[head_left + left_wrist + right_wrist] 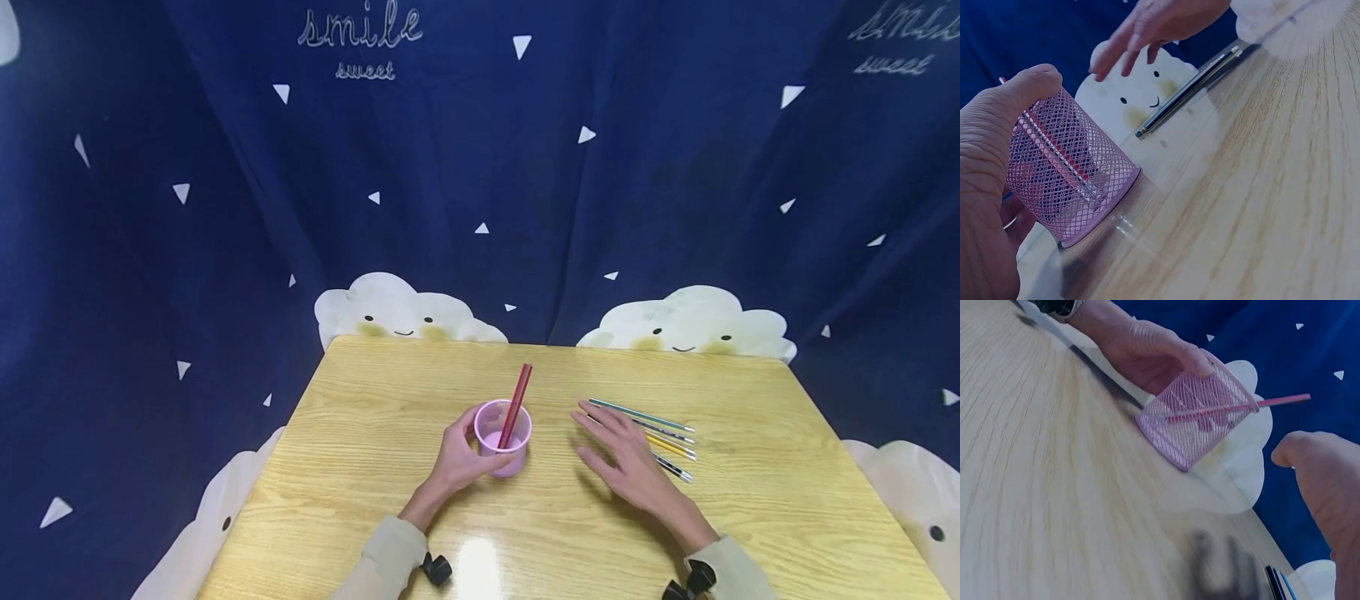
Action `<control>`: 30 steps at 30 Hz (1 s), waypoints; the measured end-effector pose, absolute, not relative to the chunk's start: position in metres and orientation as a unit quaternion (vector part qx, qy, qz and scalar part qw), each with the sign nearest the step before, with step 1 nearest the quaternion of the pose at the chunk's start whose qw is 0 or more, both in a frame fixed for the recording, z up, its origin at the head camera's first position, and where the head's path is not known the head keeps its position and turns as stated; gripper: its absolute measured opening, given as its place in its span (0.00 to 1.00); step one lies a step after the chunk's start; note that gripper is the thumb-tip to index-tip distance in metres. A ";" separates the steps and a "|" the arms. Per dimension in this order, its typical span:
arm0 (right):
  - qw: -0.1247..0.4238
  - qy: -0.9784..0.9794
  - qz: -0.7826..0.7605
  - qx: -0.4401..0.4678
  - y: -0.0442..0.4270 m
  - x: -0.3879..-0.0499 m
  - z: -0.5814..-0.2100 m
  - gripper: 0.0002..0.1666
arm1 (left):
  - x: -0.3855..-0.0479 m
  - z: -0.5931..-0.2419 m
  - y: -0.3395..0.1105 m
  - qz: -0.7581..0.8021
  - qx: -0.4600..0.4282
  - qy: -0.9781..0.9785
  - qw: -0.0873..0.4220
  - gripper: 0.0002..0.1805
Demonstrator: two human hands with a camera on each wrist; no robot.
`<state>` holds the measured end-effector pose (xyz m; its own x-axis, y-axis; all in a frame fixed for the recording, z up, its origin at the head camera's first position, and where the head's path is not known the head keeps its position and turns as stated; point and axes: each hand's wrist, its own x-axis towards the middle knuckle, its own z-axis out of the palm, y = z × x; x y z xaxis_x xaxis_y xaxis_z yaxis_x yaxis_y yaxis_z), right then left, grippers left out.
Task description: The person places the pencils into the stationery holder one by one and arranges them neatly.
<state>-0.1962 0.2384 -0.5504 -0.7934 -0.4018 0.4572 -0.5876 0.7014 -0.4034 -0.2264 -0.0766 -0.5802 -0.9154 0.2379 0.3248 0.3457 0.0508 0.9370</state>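
Note:
My left hand (457, 457) grips a pink mesh pencil cup (1066, 175), its thumb at the rim and fingers round the far side. Inside the cup lean red pencils (517, 400), their upper ends sticking out past the rim; in the head view they look like two side by side. To the right, my right hand (628, 462) hovers over the table with fingers spread and nothing in them. Under and beyond it lie a teal pencil (648, 416), a dark blue pencil (671, 432), yellow pencils (675, 448) and a black pencil (675, 469), partly hidden by the hand.
The wooden table (360, 417) has its far edge against a dark blue curtain (450, 167) printed with white triangles and clouds. A bright light reflection shows on the near part of the tabletop. Both wrists carry small black cameras.

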 end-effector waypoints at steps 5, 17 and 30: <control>0.166 -0.922 0.239 0.256 0.252 -0.191 -0.557 0.34 | -0.227 -0.581 -0.078 -0.660 -0.203 -0.722 0.043 0.46; 0.151 -0.944 0.186 0.227 0.282 -0.185 -0.580 0.30 | -0.227 -0.581 -0.079 -0.644 -0.202 -0.737 0.036 0.46; 0.138 -0.955 0.125 0.230 0.287 -0.185 -0.581 0.27 | -0.226 -0.582 -0.078 -0.651 -0.210 -0.728 0.052 0.46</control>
